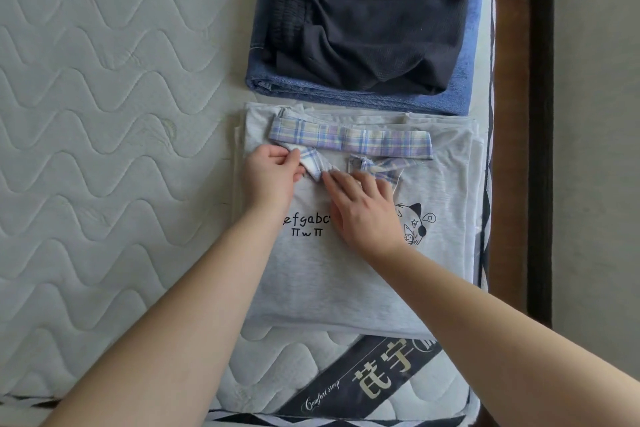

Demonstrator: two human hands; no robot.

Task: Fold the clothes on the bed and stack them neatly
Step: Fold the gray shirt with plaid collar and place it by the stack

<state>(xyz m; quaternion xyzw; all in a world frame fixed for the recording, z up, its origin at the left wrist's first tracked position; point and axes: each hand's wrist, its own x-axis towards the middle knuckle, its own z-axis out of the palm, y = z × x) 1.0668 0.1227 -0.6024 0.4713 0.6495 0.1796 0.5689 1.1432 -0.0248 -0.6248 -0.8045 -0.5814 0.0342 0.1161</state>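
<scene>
Two hands worked on the folded grey T-shirt (346, 274): the left hand (270, 173) pinched the plaid collar (349, 140) tip, and just right of it the right hand (367, 211) pressed flat, fingers straight; the dark stack (363, 17) lay beyond them.

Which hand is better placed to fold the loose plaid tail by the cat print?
Right. The right hand lies flat on the grey printed T-shirt, beside the loose end of the plaid fabric tie. The left hand is pinching the tie's other end.
</scene>
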